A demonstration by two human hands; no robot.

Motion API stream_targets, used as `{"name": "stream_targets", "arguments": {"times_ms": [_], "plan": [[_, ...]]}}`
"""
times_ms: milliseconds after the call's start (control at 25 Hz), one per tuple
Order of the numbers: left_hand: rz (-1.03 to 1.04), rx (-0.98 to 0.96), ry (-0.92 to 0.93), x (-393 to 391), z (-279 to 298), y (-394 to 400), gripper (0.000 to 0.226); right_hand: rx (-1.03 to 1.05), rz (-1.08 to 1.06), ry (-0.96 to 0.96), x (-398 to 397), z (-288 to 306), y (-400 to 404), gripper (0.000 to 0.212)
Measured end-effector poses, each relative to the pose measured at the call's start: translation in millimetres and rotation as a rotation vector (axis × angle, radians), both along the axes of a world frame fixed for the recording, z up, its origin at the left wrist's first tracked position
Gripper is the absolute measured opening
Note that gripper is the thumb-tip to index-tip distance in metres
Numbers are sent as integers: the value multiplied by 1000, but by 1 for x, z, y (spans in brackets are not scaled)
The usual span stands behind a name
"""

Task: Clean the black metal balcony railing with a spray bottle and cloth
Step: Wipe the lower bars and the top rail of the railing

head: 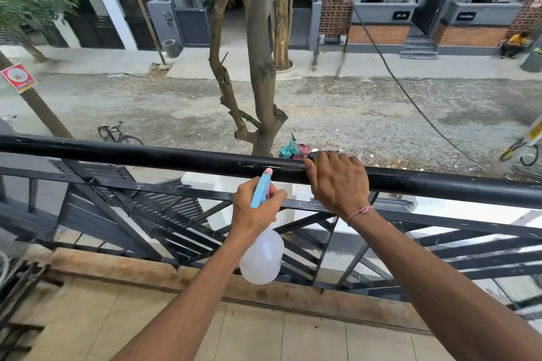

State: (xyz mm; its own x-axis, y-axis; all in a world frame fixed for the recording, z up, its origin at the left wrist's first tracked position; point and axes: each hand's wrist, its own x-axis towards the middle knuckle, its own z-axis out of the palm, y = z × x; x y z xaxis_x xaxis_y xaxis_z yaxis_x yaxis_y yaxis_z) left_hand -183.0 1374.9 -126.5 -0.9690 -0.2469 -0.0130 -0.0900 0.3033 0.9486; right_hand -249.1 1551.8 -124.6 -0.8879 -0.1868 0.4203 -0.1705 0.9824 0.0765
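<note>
left hand (258, 211) gripping spray bottle (262, 255), nozzle aiming far at rail (176, 157) running left-right; right hand (337, 182) pressing dark cloth (315, 154) just right.

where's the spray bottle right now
In the head view the spray bottle sits just left of centre, gripped by the left hand, its nozzle up against the black top rail beside the right hand.

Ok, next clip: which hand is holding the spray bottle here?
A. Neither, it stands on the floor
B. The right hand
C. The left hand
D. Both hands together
C. The left hand grips the neck of the spray bottle just below the top rail, while the right hand rests on the rail over a mostly hidden dark cloth.
</note>
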Motion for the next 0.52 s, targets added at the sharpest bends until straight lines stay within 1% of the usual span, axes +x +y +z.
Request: {"name": "stream_targets", "arguments": {"times_ms": [200, 320, 520], "plan": [[52, 5, -15, 1, 0, -43, 24, -17, 12, 28, -4, -2, -51, 58], [49, -18, -24, -1, 1, -76, 20, -17, 7, 33, -7, -3, -81, 57], [15, 21, -29, -2, 2, -129, 20, -10, -19, 33, -11, -5, -123, 58]]}}
